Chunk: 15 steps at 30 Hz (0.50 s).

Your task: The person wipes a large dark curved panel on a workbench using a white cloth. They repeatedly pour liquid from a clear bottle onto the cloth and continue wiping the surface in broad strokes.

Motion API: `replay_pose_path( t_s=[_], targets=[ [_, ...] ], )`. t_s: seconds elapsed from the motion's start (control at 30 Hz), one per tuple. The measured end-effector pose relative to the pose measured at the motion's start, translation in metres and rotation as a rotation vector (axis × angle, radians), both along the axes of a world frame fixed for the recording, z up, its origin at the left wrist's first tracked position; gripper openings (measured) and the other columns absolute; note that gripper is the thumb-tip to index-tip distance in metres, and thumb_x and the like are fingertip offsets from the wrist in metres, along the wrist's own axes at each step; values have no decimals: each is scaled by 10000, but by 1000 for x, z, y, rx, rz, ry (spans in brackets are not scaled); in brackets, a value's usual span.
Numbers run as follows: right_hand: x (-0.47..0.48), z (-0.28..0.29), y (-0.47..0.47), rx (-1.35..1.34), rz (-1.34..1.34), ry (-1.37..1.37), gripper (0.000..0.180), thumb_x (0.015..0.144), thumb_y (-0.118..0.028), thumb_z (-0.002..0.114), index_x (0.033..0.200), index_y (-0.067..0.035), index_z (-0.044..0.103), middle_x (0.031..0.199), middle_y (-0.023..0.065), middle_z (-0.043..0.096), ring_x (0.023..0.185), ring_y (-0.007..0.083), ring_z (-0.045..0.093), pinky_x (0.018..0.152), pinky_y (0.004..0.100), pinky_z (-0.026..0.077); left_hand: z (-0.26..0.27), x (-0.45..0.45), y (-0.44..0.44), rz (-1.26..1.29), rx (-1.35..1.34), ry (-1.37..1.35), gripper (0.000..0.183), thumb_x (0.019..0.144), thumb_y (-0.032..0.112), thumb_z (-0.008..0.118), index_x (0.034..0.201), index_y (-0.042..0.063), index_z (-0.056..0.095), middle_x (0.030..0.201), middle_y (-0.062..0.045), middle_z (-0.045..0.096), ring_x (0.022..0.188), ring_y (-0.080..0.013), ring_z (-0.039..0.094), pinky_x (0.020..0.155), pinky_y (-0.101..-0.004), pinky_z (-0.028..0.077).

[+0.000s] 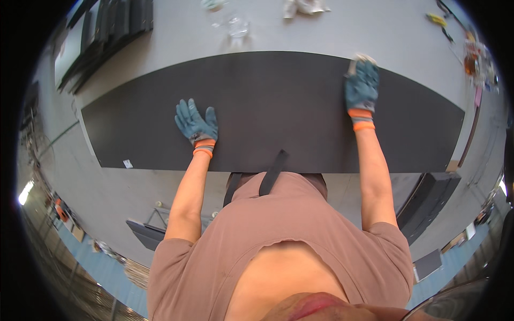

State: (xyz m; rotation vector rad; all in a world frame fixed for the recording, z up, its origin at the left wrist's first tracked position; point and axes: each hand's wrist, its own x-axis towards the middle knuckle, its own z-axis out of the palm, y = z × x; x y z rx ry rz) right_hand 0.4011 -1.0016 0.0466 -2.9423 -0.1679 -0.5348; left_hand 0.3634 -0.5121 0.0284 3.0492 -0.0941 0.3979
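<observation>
A large dark grey panel (273, 108) lies flat in front of me, its near edge at my waist. My left hand (196, 122), in a blue-coated work glove with an orange cuff, rests on the panel left of centre with fingers spread. Near the far right edge, my right hand (362, 86), gloved the same way, is closed over a whitish cloth (353, 66). Most of that cloth is hidden under the glove. A small white label (127, 163) sits at the panel's near left corner. A dark strap (273, 172) from my waist reaches onto the panel.
Several dark panels (116, 36) stand stacked at the far left. Crumpled clear plastic (238, 28) and a whitish cloth (306, 7) lie beyond the panel. A yellow-handled tool (435, 19) is at far right. A black stack (427, 204) stands near my right elbow.
</observation>
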Motion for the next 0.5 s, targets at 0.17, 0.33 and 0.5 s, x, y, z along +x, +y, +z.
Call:
replay_pose_path(
  t_s=[0.17, 0.33, 0.5],
  targets=[
    [15, -28, 93, -101, -78, -16, 497, 1015, -255, 553, 1458, -30, 559, 1578, 184, 497, 1522, 377, 394, 1296, 540, 224, 8, 2, -7, 20, -157, -14, 615, 1006, 346, 659, 1503, 25, 490, 1597, -225, 452, 1486, -448, 417, 1211, -605, 305],
    [100, -28, 401, 180, 275, -29, 543, 946, -260, 557, 1443, -41, 529, 1421, 231, 550, 1381, 454, 477, 1183, 585, 341, 5, -4, 15, 10, -590, -67, 581, 1031, 262, 597, 1533, 15, 438, 1608, -273, 393, 1497, -476, 384, 1221, -593, 303],
    [144, -28, 524, 293, 367, 97, 503, 1011, -271, 520, 1493, -132, 543, 1588, 181, 489, 1497, 435, 414, 1260, 585, 274, 23, 15, 130, -5, -814, -106, 564, 1043, 166, 590, 1538, -29, 404, 1619, -306, 335, 1533, -478, 307, 1251, -562, 263]
  ],
)
